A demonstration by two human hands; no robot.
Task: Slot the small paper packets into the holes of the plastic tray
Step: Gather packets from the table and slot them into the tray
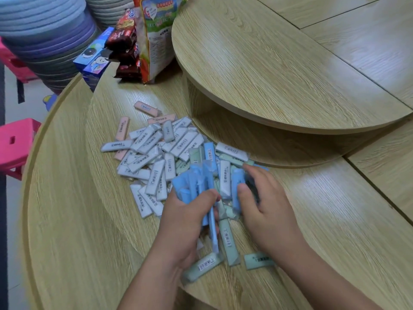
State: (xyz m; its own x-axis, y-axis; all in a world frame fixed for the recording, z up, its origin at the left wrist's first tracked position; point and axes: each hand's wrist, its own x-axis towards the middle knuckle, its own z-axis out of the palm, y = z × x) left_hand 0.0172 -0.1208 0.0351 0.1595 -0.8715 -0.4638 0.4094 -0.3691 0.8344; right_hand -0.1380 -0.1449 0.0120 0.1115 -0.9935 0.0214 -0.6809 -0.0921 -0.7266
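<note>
A heap of small paper packets (156,151), grey, pink, blue and pale green, lies on the lower wooden turntable tier (107,198). My left hand (185,222) grips a bunch of blue packets (192,182) standing upright in its fist. My right hand (263,206) pinches another blue packet (236,186) at the heap's near right side, thumb on its front. A few green packets (230,242) lie loose between my wrists. No plastic tray shows in view.
A raised round wooden tier (268,70) overhangs the heap at the right. Snack bags and a blue biscuit box (96,59) stand at the back. Stacked round cushions (44,34) and pink stools (15,144) sit off the table's left edge.
</note>
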